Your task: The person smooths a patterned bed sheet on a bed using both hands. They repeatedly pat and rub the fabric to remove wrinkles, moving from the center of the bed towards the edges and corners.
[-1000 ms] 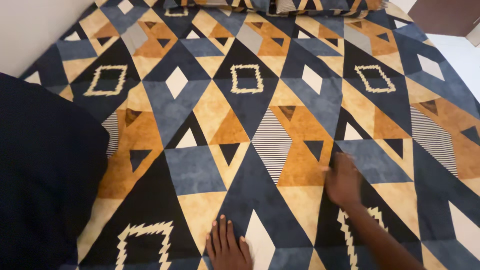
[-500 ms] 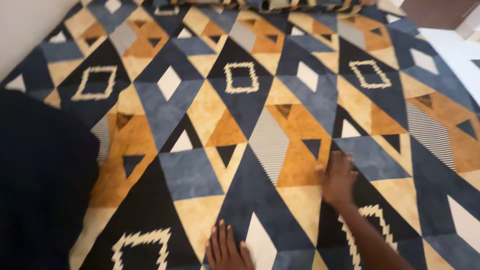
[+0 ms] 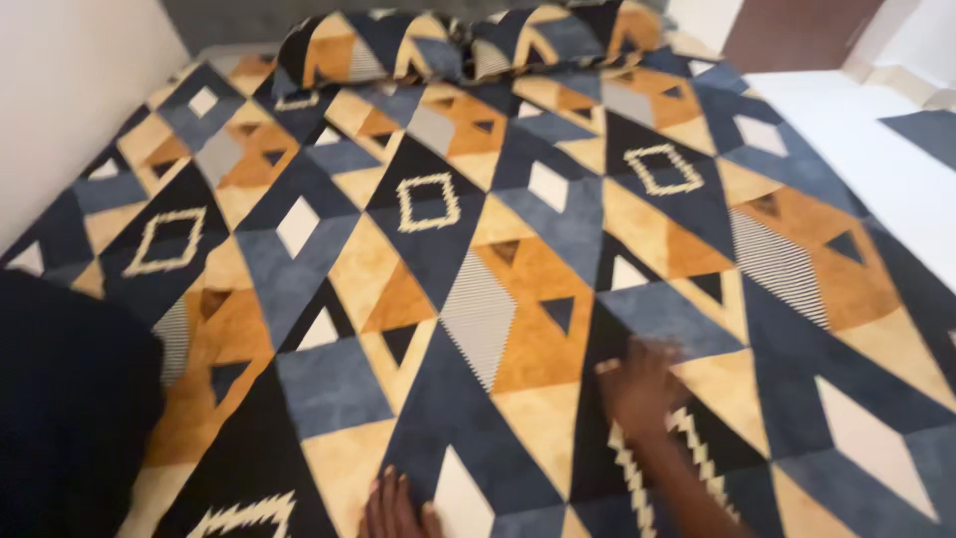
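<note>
A bedsheet [image 3: 478, 249] with a geometric pattern of blue, orange, cream and black triangles and diamonds covers the bed. My right hand [image 3: 639, 387] lies flat on it at lower right of centre, fingers spread, blurred by motion. My left hand [image 3: 396, 508] rests palm down on the sheet at the bottom edge of the view, only its fingers showing. Neither hand holds anything.
Two pillows [image 3: 458, 45] in the same patterned fabric lie at the head of the bed. A dark navy cloth mass [image 3: 70, 408] sits at the lower left. A pale wall [image 3: 70, 90] runs along the left; white floor [image 3: 856, 130] and a brown door [image 3: 797, 30] are at right.
The view has tilted up, bringing the pillows and floor into sight. Both hands have shifted lower and to the left in the frame, still flat on the sheet.
</note>
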